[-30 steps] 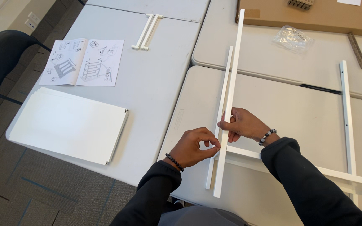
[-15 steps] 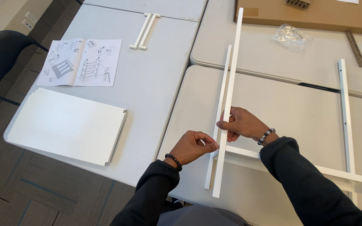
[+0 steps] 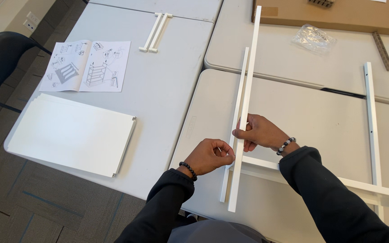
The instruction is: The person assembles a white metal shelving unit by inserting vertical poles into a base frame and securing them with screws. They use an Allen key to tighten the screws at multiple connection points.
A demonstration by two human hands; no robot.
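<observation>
Assembly looked barely begun: the right hand (image 3: 260, 132) pinched the long white rail (image 3: 245, 108) lying on the table (image 3: 302, 112), the left hand (image 3: 210, 155) pinched closed at its joint with a cross rail (image 3: 329, 179), while the shelf panel (image 3: 70, 132) lay unattached.

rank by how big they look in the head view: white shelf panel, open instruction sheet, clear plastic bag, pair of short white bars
1. white shelf panel
2. open instruction sheet
3 and 4. clear plastic bag and pair of short white bars: too alike to rank; the bars are longer, the bag wider, and both lie far from the camera.
</observation>
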